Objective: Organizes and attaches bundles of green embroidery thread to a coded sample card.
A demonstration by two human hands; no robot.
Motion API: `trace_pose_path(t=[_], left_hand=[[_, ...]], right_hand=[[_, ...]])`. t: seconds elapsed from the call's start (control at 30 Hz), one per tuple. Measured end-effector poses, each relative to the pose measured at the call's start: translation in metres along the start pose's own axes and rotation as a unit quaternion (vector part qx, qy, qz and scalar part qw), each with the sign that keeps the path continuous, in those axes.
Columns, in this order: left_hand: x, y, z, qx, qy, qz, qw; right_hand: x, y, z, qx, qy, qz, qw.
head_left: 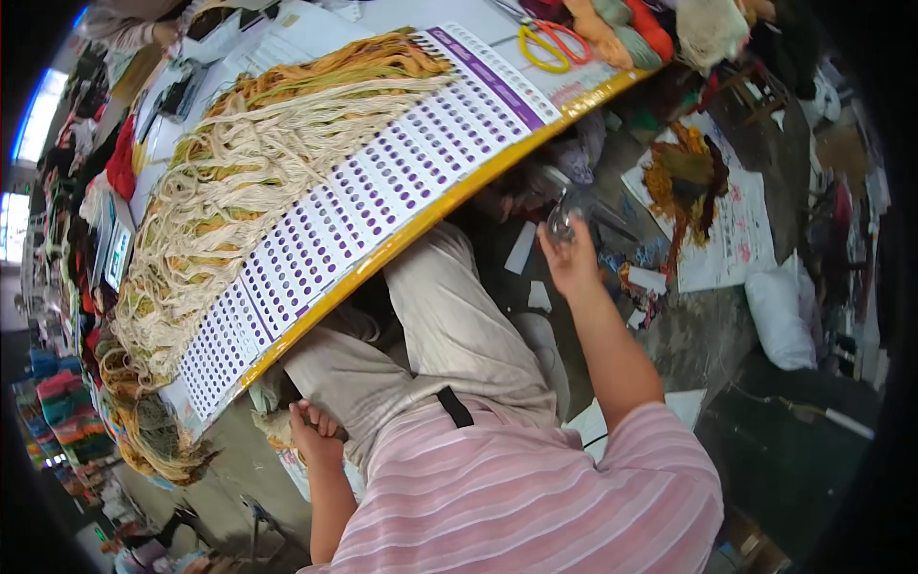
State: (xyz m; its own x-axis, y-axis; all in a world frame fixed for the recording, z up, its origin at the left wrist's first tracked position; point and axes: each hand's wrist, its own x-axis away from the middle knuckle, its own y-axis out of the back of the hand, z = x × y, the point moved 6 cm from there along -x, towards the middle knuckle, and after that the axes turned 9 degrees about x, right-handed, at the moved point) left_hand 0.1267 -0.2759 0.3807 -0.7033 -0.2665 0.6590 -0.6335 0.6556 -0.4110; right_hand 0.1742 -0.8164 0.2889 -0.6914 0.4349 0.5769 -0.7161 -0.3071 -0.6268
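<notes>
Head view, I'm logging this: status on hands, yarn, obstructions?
Right hand at clear object. Left hand curled beside thigh, grip unclear. Pale yarn overlaps dotted sheet. Scissors beside sheet.

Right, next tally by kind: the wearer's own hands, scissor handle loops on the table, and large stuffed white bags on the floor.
Wearer's hands (left hand, right hand): 2
Scissor handle loops (yellow loop, red loop): 2
Large stuffed white bag: 1
Total: 5

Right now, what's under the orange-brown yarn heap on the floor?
White printed paper shows around the orange-brown yarn heap; whatever lies directly beneath its middle is covered.
</notes>
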Motion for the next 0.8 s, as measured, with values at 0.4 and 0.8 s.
trace_pose_path(t=[0.4, 0.8], left_hand=[[0.036, 0.149, -0.056, -0.003, -0.148, -0.164, 0.975], [0.080, -0.015, -0.168, 0.024, -0.182, 0.155, 0.971]], right_hand=[[-0.167, -0.155, 0.004, 0.487, 0.144, 0.348, 0.788], [0.148, -0.204, -0.124, 0.552, 0.143, 0.316, 0.758]])
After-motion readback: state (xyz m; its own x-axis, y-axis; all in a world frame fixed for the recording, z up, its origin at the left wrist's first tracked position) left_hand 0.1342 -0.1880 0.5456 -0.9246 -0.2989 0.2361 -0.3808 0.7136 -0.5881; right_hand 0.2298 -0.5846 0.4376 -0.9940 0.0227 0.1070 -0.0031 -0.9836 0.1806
